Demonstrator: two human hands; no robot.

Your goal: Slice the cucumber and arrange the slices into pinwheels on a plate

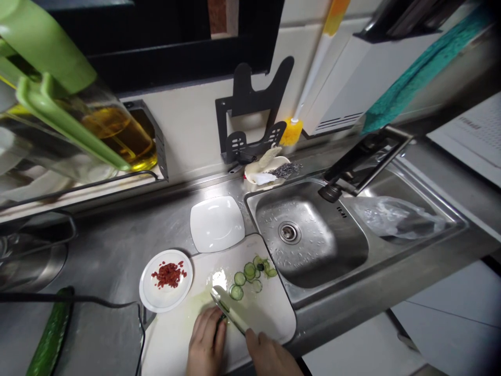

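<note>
My left hand (204, 342) is closed with fingers curled over a piece of cucumber (224, 316) on the white cutting board (276, 308); most of that piece is hidden under the fingers. In my right hand (270, 357) is a kitchen knife (231, 312), its blade slanting up and left just beside my left fingertips. Several thin cucumber slices (249, 270) lie toward the board's far right corner. Left of the board, a round white plate (145, 290) holds small dried red berries (169, 275).
A square white dish (217, 224) touches the board's far edge. To the right is a steel sink (313, 261) with a black faucet (331, 192) and a plastic bag (395, 214). A whole cucumber (50, 334) lies at left; an oil bottle (121, 136) stands on a rack.
</note>
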